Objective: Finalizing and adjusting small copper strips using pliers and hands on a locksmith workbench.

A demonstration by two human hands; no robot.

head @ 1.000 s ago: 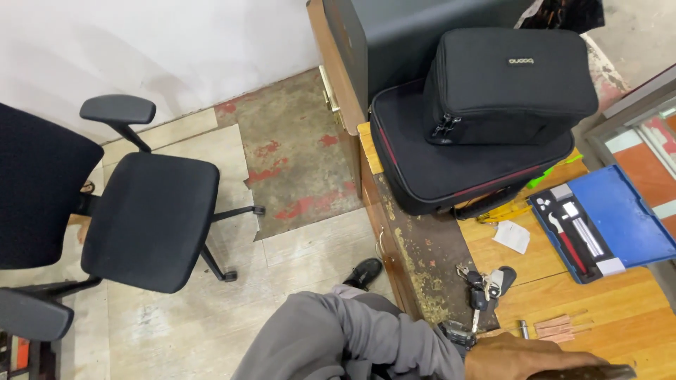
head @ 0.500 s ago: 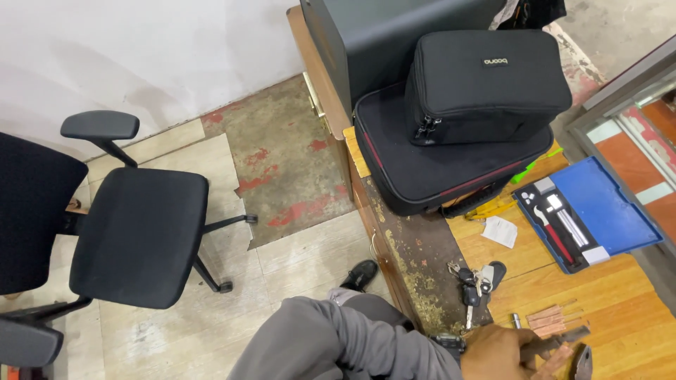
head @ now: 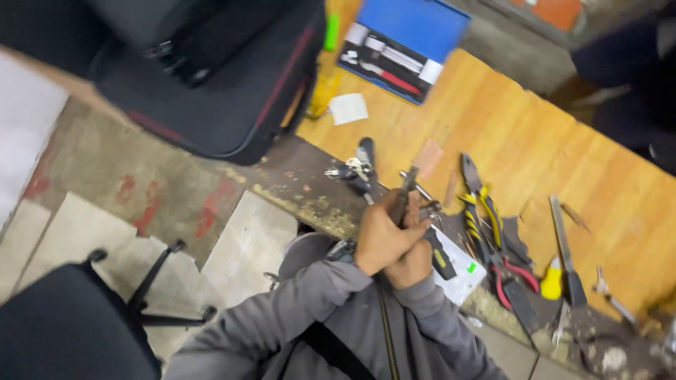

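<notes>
My left hand [head: 380,236] and my right hand [head: 413,266] are pressed together at the edge of the wooden workbench [head: 563,155], grey sleeves behind them. Together they grip a dark metal hand tool [head: 407,188], whose tip sticks up past my fingers. A small metal part [head: 429,208] shows right beside the tool, and I cannot tell whether it is attached. A bunch of keys [head: 352,170] lies just beyond my left hand. Yellow-handled pliers [head: 480,207] lie to the right.
Red-handled pliers [head: 508,276], a yellow-handled screwdriver [head: 553,280] and a flat metal blade [head: 563,243] lie on the bench right of my hands. An open blue tool case [head: 408,42] and black bags [head: 211,84] sit further back. A black office chair [head: 63,331] stands lower left.
The view has swung over the bench and tilted. My hands, earlier at the bottom edge, are now joined mid-frame with the tool gripped between them.
</notes>
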